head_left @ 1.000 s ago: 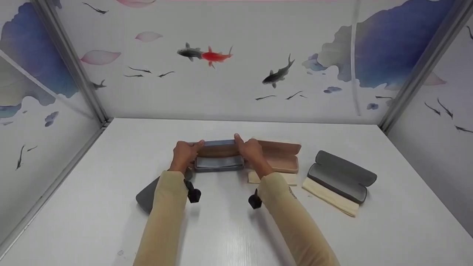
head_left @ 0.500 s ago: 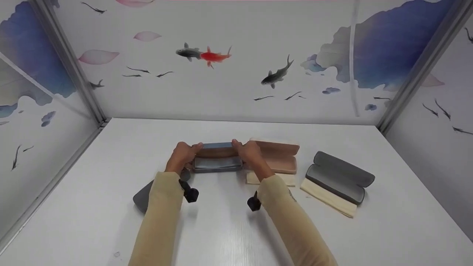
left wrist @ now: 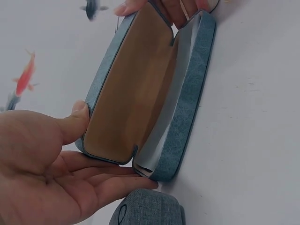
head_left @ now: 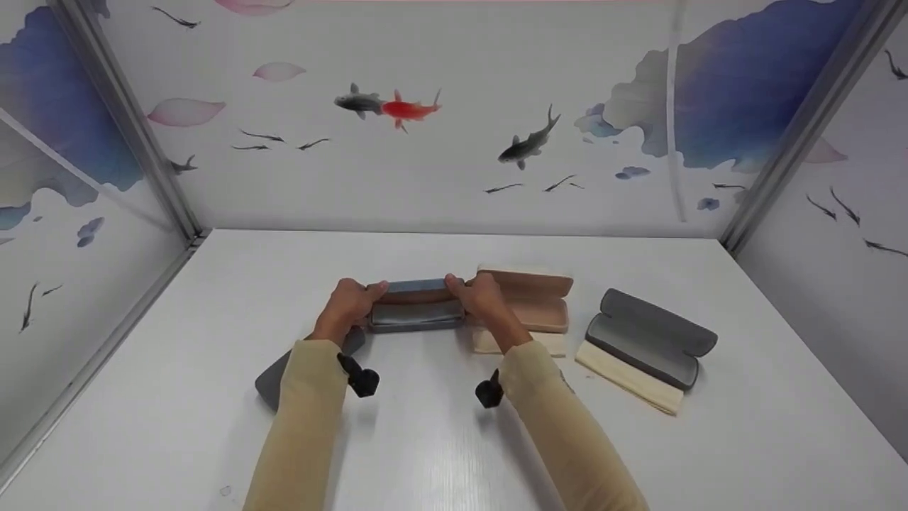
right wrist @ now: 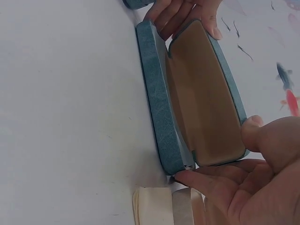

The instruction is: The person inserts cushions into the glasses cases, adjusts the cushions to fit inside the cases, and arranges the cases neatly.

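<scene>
Glasses case (head_left: 417,314), blue, lid (head_left: 417,286) raised: near the desk's (head_left: 425,433) far edge, just left of that edge's middle. Grip: we hold both ends, left hand (head_left: 349,301) on one, right hand (head_left: 486,292) on the other, thumbs (left wrist: 76,123) against the lid's rim; neither nearer. Long axis: hand to hand, roughly parallel to that edge.

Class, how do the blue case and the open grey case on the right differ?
The blue case has a brown lid lining; the grey case is grey inside.
The left hand and right hand hold the blue case; neither touches the grey case.
Both cases have their lids open.
</scene>
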`<act>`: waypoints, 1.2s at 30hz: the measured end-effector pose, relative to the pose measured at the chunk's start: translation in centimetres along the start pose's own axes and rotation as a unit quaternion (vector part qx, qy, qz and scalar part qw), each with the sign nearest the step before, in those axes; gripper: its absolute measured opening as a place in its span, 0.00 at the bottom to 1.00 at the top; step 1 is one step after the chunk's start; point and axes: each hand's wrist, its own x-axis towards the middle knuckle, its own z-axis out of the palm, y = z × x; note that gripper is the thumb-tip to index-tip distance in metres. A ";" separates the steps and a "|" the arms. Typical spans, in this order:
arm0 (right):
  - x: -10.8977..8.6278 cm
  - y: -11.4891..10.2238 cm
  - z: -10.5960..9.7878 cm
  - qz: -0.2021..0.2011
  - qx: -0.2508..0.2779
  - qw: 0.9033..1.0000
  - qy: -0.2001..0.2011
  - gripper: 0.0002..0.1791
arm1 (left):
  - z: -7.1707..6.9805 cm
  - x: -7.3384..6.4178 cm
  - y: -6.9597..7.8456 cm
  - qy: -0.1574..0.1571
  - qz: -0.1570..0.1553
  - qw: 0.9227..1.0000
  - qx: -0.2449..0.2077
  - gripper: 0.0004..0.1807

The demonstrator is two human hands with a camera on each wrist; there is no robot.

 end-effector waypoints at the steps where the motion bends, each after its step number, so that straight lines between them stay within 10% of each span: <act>1: 0.0 0.1 0.0 -0.003 0.000 1.000 -0.002 0.38 | 0.0 0.0 -0.1 0.002 0.005 1.000 0.003 0.28; 36: -0.5 1.3 -1.0 -0.051 -0.004 0.997 -0.053 0.21 | -1.1 0.1 -1.5 -0.040 -0.002 0.999 -0.019 0.26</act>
